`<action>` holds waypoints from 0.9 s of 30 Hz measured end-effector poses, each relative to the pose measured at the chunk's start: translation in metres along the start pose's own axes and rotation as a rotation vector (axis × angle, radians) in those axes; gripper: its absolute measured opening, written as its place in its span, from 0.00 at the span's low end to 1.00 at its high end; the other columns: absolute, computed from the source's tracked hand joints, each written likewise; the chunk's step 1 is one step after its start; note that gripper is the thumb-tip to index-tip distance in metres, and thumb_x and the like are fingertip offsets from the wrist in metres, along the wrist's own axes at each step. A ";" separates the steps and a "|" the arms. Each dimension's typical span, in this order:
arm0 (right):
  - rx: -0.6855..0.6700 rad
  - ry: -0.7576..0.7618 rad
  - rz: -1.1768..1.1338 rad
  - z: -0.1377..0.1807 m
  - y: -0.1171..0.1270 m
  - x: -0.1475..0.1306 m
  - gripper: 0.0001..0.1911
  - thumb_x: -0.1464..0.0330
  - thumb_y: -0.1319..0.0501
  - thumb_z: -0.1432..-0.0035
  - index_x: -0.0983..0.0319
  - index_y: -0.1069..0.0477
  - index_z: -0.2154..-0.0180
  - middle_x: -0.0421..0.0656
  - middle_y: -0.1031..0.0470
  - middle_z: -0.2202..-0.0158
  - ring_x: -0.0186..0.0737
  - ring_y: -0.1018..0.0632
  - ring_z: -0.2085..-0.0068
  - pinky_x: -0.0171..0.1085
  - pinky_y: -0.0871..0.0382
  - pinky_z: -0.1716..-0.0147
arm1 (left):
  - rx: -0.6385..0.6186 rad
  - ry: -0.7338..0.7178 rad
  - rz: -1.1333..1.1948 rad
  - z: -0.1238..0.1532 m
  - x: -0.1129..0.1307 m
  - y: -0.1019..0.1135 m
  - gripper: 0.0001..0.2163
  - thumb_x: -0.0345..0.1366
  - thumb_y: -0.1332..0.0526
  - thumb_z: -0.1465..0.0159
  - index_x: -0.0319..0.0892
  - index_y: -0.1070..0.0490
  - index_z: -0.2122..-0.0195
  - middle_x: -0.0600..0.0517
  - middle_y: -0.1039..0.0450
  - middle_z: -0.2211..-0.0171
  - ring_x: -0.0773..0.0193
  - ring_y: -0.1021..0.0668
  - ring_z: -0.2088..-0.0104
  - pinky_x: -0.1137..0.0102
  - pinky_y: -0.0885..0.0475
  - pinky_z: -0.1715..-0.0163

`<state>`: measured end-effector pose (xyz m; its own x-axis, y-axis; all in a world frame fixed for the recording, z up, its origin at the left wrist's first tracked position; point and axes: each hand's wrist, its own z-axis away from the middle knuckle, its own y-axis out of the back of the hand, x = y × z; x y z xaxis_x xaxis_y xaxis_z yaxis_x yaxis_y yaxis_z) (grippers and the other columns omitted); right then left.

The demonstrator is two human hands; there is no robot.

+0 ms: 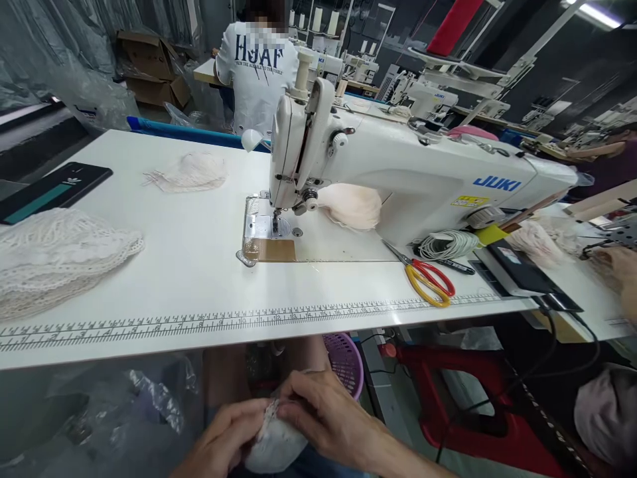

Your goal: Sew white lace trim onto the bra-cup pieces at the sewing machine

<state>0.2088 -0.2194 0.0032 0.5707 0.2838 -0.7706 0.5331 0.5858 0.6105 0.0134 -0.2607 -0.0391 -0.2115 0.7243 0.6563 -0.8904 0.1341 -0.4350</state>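
Below the table's front edge, my left hand (223,435) and my right hand (328,415) are both closed on a small white lace-trimmed fabric piece (276,443) in my lap. The fingertips of both hands pinch its lace edge. A white JUKI sewing machine (398,166) stands on the white table (174,279) ahead, with nothing under its needle.
A stack of white lace pieces (54,255) lies at the left, another lace piece (189,172) farther back, a pale pink fabric piece (351,206) behind the needle. Red-and-yellow scissors (428,279) and a dark phone (52,189) lie on the table. A person (259,66) stands beyond; another person's hand (624,269) is at the right edge.
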 end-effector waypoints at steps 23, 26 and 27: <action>-0.082 0.035 -0.214 0.002 0.011 0.018 0.11 0.74 0.43 0.40 0.59 0.35 0.54 0.40 0.27 0.64 0.36 0.27 0.59 0.37 0.39 0.53 | -0.081 0.031 -0.284 0.005 0.013 0.016 0.22 0.54 0.34 0.48 0.35 0.21 0.70 0.53 0.35 0.80 0.68 0.38 0.76 0.75 0.45 0.76; -0.110 0.146 -0.238 -0.003 0.011 0.019 0.16 0.71 0.43 0.40 0.59 0.37 0.49 0.45 0.30 0.54 0.39 0.30 0.51 0.41 0.42 0.49 | -0.111 0.024 -0.341 0.006 0.014 0.019 0.22 0.54 0.36 0.47 0.35 0.22 0.73 0.54 0.40 0.81 0.69 0.41 0.77 0.74 0.47 0.77; -0.133 0.193 -0.252 -0.005 0.010 0.020 0.21 0.68 0.40 0.42 0.59 0.38 0.47 0.46 0.32 0.51 0.41 0.32 0.49 0.41 0.42 0.48 | -0.130 0.033 -0.352 0.007 0.015 0.020 0.22 0.54 0.36 0.47 0.35 0.23 0.73 0.55 0.41 0.81 0.70 0.41 0.77 0.74 0.48 0.77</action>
<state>0.2220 -0.2040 -0.0068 0.2955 0.2486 -0.9224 0.5492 0.7459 0.3769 -0.0100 -0.2518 -0.0338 0.1137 0.6394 0.7604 -0.8474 0.4619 -0.2617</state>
